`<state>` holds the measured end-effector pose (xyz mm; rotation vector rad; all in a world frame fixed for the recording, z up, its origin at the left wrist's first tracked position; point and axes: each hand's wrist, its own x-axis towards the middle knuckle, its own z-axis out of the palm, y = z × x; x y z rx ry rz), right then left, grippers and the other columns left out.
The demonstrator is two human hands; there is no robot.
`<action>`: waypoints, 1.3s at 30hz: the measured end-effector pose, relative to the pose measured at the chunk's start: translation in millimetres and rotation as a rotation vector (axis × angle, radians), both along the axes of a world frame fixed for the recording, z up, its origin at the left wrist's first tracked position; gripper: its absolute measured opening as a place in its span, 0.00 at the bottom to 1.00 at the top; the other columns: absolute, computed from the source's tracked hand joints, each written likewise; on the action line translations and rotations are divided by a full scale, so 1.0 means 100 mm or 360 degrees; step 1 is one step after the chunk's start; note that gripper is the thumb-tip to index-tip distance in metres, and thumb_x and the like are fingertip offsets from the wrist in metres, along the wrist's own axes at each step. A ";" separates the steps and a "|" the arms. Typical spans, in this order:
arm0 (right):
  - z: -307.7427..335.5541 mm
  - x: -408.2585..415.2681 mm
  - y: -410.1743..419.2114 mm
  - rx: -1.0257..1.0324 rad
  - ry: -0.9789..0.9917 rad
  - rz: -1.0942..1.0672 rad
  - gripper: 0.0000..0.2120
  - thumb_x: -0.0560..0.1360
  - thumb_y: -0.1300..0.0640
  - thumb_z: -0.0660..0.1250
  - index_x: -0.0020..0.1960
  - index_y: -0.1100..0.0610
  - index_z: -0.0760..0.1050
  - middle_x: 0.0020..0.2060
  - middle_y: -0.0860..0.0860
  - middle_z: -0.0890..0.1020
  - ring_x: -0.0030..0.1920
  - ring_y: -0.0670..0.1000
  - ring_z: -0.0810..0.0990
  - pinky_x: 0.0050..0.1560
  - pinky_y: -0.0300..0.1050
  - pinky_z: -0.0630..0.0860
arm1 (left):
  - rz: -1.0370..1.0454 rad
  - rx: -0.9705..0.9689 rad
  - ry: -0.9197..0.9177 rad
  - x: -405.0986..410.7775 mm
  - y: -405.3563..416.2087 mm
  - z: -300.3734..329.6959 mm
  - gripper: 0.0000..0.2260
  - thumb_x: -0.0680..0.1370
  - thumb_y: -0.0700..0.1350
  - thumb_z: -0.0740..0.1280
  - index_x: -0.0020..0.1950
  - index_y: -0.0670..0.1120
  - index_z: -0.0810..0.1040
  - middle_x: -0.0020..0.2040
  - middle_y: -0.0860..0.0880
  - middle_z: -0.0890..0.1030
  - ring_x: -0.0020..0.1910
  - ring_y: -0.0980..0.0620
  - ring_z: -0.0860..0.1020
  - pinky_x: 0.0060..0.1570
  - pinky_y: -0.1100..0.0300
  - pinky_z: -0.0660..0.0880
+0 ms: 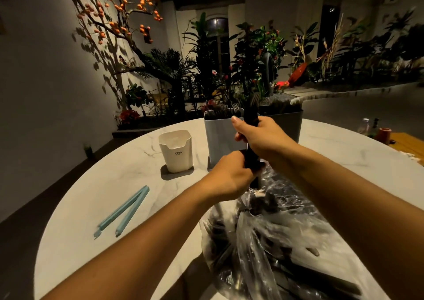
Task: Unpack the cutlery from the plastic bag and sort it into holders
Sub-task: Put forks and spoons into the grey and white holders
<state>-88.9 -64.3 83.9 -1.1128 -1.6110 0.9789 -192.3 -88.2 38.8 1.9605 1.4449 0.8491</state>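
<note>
A round, pale marble-patterned bench lies under both forearms, lit brightly against a dark room with potted plants beyond its far edge.

Below and to the near side of the hands, a crumpled clear plastic bag sprawls across the bench, reaching down to its near edge; dark cutlery shows through the film, heaped and lying in mixed directions.

Just past the hands stand two tall rectangular holders side by side. The grey holder sits behind the left hand's knuckles, with fork tines poking above its rim. The dark holder stands beyond the right hand, its contents too dim to make out.

Left of the hands, apart from the grey holder, stands a smaller cream holder with a notch in its front rim and small lettering on its face.

The right hand is wrapped closed around the upper part of a dark bundle of cutlery, held upright, thumb raised along its side. The left hand is closed around the lower end of the same bundle, right at the mouth of the bag.

Well to the left of the left forearm, a light blue bag clip lies on the bench, hinged open in a narrow V.
</note>
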 end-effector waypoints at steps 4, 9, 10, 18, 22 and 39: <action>0.14 0.08 0.04 0.0007 -0.0155 0.0066 0.13 0.79 0.48 0.67 0.43 0.57 0.75 0.35 0.51 0.72 0.35 0.48 0.70 0.35 0.42 0.66 | 0.0089 0.0102 0.0123 -0.12 0.05 0.11 0.08 0.83 0.47 0.63 0.52 0.43 0.77 0.42 0.47 0.82 0.43 0.43 0.80 0.49 0.44 0.79; 0.23 0.11 0.19 0.0174 -0.0441 0.0125 0.09 0.78 0.56 0.68 0.51 0.63 0.78 0.37 0.57 0.79 0.34 0.50 0.77 0.31 0.41 0.75 | 0.0118 0.0179 0.0160 -0.22 0.20 0.22 0.08 0.83 0.47 0.62 0.50 0.46 0.77 0.42 0.47 0.83 0.43 0.46 0.81 0.49 0.47 0.79; 0.27 0.09 0.25 0.0247 -0.0548 0.0086 0.10 0.78 0.55 0.68 0.52 0.62 0.78 0.39 0.56 0.82 0.36 0.52 0.80 0.36 0.45 0.79 | 0.0107 0.0177 0.0175 -0.23 0.25 0.26 0.07 0.84 0.48 0.61 0.49 0.47 0.76 0.41 0.48 0.82 0.41 0.47 0.80 0.46 0.50 0.78; 0.74 0.02 0.68 0.0490 -0.0711 0.0013 0.10 0.75 0.50 0.72 0.49 0.56 0.81 0.43 0.54 0.85 0.46 0.52 0.85 0.49 0.56 0.83 | 0.0137 0.0268 0.0259 -0.35 0.75 0.69 0.12 0.82 0.51 0.65 0.56 0.43 0.79 0.50 0.42 0.83 0.50 0.42 0.81 0.51 0.47 0.77; 1.00 0.01 0.87 0.0550 -0.0670 -0.0055 0.08 0.76 0.51 0.71 0.49 0.55 0.81 0.43 0.52 0.85 0.43 0.49 0.85 0.48 0.51 0.83 | 0.0123 0.0382 0.0062 -0.49 0.98 0.96 0.15 0.77 0.53 0.72 0.59 0.46 0.79 0.51 0.47 0.84 0.51 0.47 0.82 0.54 0.48 0.80; 0.85 -0.17 1.79 0.0435 -0.0954 -0.0109 0.09 0.71 0.53 0.77 0.45 0.57 0.82 0.36 0.53 0.85 0.33 0.47 0.85 0.33 0.40 0.81 | 0.0238 0.0334 0.0181 -0.70 1.80 0.95 0.14 0.73 0.43 0.75 0.58 0.47 0.82 0.46 0.49 0.85 0.49 0.50 0.83 0.56 0.49 0.80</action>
